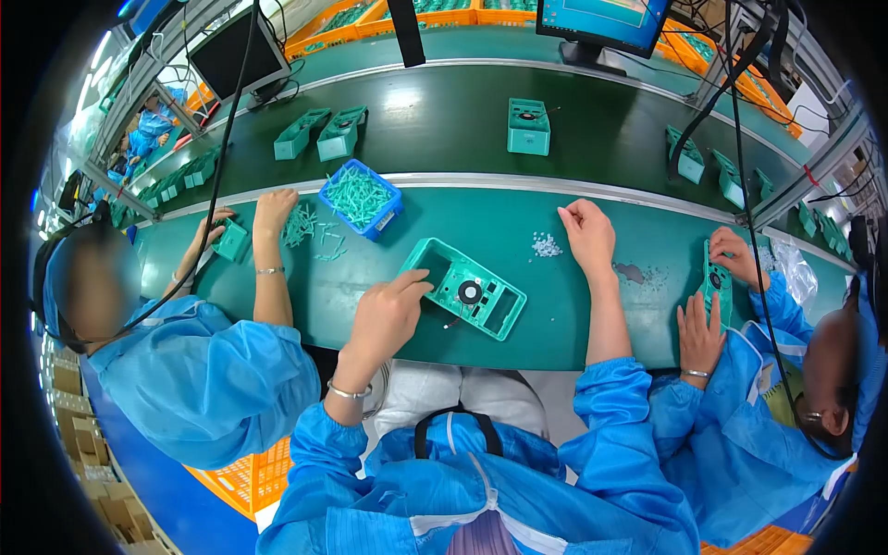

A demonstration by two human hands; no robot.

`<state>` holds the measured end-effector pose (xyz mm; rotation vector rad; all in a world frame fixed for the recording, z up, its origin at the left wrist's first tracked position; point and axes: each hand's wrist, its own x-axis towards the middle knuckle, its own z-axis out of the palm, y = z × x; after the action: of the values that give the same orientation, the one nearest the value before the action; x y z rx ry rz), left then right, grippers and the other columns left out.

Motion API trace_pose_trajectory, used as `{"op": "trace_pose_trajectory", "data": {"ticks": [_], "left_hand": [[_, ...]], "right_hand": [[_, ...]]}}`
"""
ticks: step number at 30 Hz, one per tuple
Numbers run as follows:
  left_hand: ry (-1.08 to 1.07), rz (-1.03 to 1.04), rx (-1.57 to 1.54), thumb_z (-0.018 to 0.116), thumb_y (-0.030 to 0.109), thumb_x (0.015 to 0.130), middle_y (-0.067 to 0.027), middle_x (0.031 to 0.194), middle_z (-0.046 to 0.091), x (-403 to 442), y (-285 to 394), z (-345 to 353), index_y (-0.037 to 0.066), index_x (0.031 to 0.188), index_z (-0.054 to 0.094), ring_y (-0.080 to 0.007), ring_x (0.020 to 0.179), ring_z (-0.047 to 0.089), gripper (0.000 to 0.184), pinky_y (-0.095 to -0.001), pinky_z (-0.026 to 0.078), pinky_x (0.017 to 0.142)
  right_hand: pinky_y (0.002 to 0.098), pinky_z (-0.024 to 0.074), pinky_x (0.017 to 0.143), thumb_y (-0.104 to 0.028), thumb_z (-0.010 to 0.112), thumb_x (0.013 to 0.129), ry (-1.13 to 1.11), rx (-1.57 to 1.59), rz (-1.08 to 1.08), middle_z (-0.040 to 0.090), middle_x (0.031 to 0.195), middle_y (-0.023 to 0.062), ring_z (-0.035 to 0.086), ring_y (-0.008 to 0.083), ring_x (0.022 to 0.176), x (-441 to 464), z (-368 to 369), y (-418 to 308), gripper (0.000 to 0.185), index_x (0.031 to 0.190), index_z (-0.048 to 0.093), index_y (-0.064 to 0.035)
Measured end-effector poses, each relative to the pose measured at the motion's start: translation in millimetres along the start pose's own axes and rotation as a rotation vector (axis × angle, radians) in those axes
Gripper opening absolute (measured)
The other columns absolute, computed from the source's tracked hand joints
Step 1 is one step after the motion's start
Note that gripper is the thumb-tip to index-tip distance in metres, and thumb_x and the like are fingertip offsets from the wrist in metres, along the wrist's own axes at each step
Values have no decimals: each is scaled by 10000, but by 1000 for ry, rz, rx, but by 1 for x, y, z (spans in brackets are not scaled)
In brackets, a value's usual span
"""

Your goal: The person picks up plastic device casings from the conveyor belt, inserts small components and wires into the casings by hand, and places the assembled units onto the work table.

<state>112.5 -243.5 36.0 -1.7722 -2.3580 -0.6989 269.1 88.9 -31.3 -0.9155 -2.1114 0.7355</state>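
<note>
A green plastic housing [497,289] lies tilted on the green bench mat in front of me. A round black part with a white centre sits in it, and a thin wire end shows at its lower edge. My left hand [384,316] is closed on the housing's left end, fingers over the rim. My right hand [589,239] is raised to the right of the housing, thumb and fingertips pinched together. Whatever is in the pinch is too small or hidden. A pile of small whitish pieces [546,245] lies just left of that hand.
A blue bin [362,200] of green strips stands back left, with loose strips [299,225] beside it. Grey bits [638,275] lie to the right. Co-workers at both sides hold green housings. More housings [529,128] stand on the dark conveyor behind. Black cables hang down.
</note>
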Motion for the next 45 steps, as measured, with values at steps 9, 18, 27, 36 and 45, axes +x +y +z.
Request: {"op": "trace_pose_trajectory", "data": {"ticks": [9, 18, 27, 36, 45], "left_hand": [[25, 164, -306, 588, -112, 817, -83, 1248, 758, 70, -33, 37, 26, 924, 757, -329, 1015, 728, 243, -400, 581, 843], [57, 230, -751, 492, -169, 736, -122, 1096, 798, 106, -73, 79, 4, 749, 697, -289, 974, 733, 269, -371, 577, 833], [28, 230, -740, 505, -181, 707, -123, 1114, 795, 101, -79, 73, 20, 748, 694, -293, 1004, 731, 280, -374, 573, 860], [133, 340, -608, 565, -170, 720, -97, 1093, 804, 100, -77, 72, 33, 752, 697, -287, 944, 736, 244, -384, 546, 815], [211, 417, -531, 625, -163, 754, -59, 1094, 808, 102, -70, 71, 64, 825, 726, -252, 842, 721, 259, -366, 550, 760]], "right_hand": [[394, 501, 683, -221, 749, 957, -5, 4, -13, 669, 835, 73, 651, 267, 753, -1, -1, 1, 198, 883, 671, -55], [377, 494, 672, -208, 752, 957, -1, 17, 10, 653, 814, 58, 634, 240, 726, -1, -1, 0, 190, 876, 669, -57], [305, 476, 645, -158, 767, 936, -204, 153, 126, 661, 774, 23, 592, 124, 695, 3, -14, -2, 147, 927, 716, -21], [228, 491, 699, -62, 745, 951, -534, 232, 148, 712, 845, 2, 586, 48, 759, -4, -37, -21, 90, 998, 753, 15], [240, 505, 707, -37, 749, 936, -511, 212, 165, 709, 838, 4, 596, 60, 764, -3, -37, -18, 71, 987, 750, 12]]}}
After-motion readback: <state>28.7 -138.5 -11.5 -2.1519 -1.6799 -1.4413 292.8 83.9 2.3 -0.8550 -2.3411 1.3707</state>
